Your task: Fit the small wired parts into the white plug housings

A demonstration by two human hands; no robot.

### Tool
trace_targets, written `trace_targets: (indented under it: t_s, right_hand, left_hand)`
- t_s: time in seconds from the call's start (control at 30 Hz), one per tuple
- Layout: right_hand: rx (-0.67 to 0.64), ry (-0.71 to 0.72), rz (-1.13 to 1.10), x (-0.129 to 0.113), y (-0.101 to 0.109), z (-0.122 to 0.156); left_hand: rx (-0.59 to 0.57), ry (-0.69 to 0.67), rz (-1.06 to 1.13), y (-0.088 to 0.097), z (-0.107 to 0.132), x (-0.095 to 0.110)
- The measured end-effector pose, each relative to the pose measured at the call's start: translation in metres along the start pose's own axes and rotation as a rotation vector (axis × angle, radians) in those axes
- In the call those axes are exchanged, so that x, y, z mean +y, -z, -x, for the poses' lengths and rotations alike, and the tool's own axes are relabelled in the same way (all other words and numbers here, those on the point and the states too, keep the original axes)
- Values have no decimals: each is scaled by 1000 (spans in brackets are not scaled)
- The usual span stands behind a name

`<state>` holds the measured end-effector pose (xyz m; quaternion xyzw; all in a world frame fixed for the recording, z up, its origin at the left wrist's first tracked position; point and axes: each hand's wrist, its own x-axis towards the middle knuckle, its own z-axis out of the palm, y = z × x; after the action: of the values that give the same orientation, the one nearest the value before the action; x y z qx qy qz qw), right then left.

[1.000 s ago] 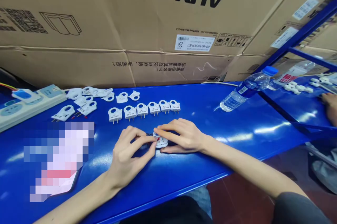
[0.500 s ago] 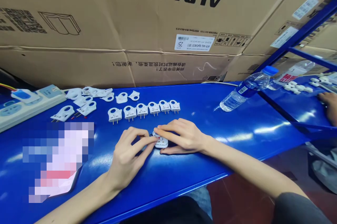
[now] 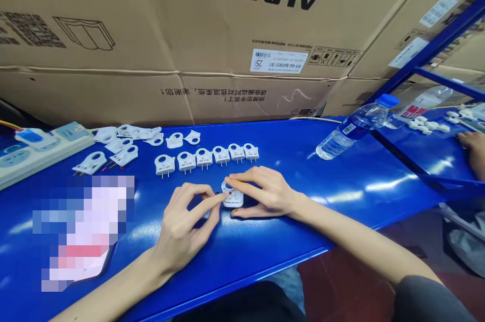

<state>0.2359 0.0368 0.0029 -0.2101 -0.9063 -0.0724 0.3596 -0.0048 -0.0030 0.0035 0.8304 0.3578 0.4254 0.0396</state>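
Note:
A white ring-topped plug housing lies on the blue table, its face turned up. The fingers of my right hand are closed around its right side and its ring. My left hand has its index fingertip on the housing's face, close to a tiny red spot. The left fingers are bent together; what they pinch, if anything, is too small to name. Behind both hands stands a row of several similar white plugs with metal pins pointing toward me.
Loose white plug parts are heaped at the back left by a power strip. A blurred phone lies to the left. A water bottle leans by the blue rack frame. Another person's hand is far right. A cardboard box backs the table.
The housing has tilted flatter, so more of its face shows. My left thumb has drawn back slightly from it, and my right hand has shifted a little.

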Motion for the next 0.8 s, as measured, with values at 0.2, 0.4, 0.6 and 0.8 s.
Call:
trace_targets:
  t_s: [0.2, 0.4, 0.6, 0.8]
  right_hand:
    - [-23, -29, -4, 2, 0, 2]
    - [-5, -45, 6, 10, 4, 2]
    - [-72, -301, 97, 45, 28, 8]
    - [-226, -494, 76, 77, 52, 20]
  left_hand:
    - [-70, 43, -11, -2, 0, -1]
    - [-108, 82, -35, -2, 0, -1]
    - [-113, 219, -59, -3, 2, -4]
    - [-275, 321, -117, -4, 3, -9]
